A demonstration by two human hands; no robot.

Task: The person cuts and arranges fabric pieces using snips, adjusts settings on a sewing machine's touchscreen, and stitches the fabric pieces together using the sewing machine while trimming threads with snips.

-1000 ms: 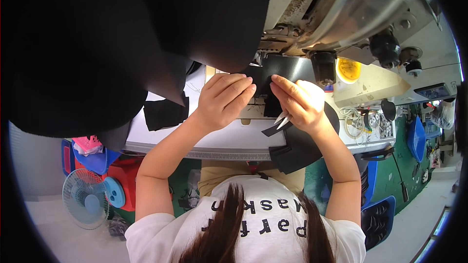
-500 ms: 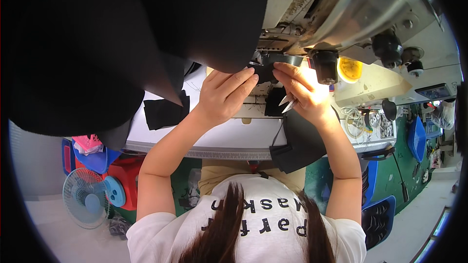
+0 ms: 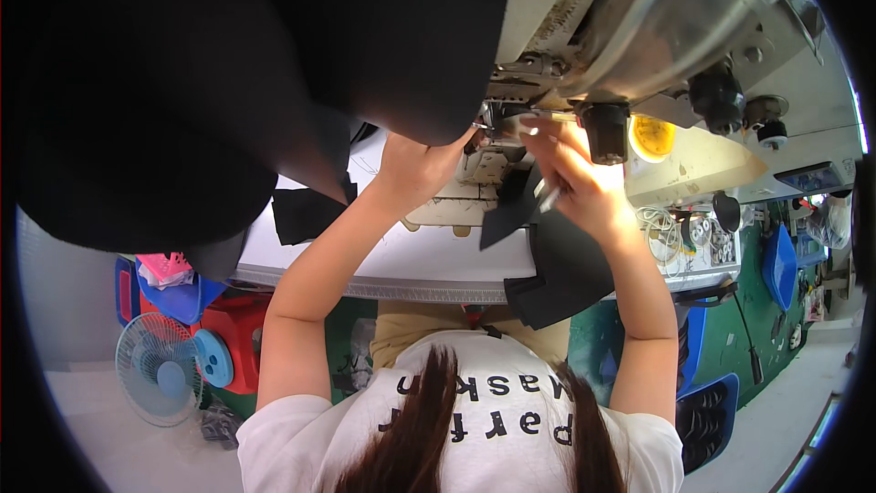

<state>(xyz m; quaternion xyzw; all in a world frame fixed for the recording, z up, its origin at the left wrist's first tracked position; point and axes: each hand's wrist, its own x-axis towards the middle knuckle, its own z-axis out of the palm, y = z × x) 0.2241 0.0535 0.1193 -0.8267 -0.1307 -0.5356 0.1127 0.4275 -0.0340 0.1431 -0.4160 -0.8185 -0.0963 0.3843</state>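
A sewing machine [image 3: 666, 18] stands before me, its presser foot [image 3: 488, 119] between my hands. My left hand [image 3: 420, 169] is closed beside the foot; its fingertips are partly hidden behind a large hanging black cloth [image 3: 392, 36], so what they pinch cannot be made out. Just right of the foot, my right hand [image 3: 579, 169] has its fingers curled, with pale metal thread snips [image 3: 549, 198] tucked in its palm. Its fingertips are smeared by motion. Below that hand a small black fabric piece [image 3: 505, 221] slants over the table edge side of the machine bed.
More black fabric [image 3: 570, 265] drapes over the table's front edge [image 3: 429, 288] by my right forearm. Black cut pieces [image 3: 306, 215] lie at left. A yellow round dish [image 3: 652, 137] and coiled cable [image 3: 662, 233] sit at right. A fan [image 3: 164, 374] stands on the floor.
The black fabric between my hands has left the presser foot area, baring the metal plate. A black piece below my right hand now reaches nearer me. My left hand has turned, its fingers less visible.
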